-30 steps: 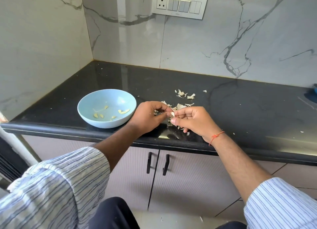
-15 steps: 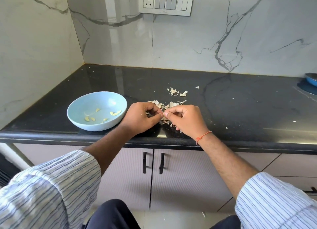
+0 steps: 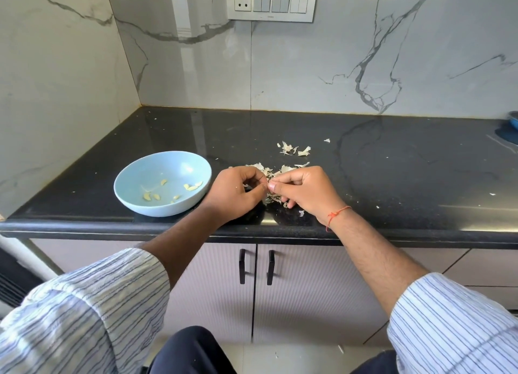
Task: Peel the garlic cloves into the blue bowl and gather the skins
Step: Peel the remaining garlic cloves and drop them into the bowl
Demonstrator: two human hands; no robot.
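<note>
- My shirt sleeves (image 3: 84,317) were white with thin dark blue stripes, pushed up to the elbows.
- An orange thread (image 3: 336,215) was tied round my right wrist.
- I wore dark navy trousers (image 3: 190,351).

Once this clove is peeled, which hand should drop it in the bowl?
Left, probably. The left hand sits right beside the blue bowl; the right hand would have to cross over it.

Both forearms reaching forward, sleeves rolled back. Left hand (image 3: 236,193) and right hand (image 3: 305,190) meeting fingertip to fingertip, fingers curling inward in a pinch; what they're pinching is too small to tell.
</note>
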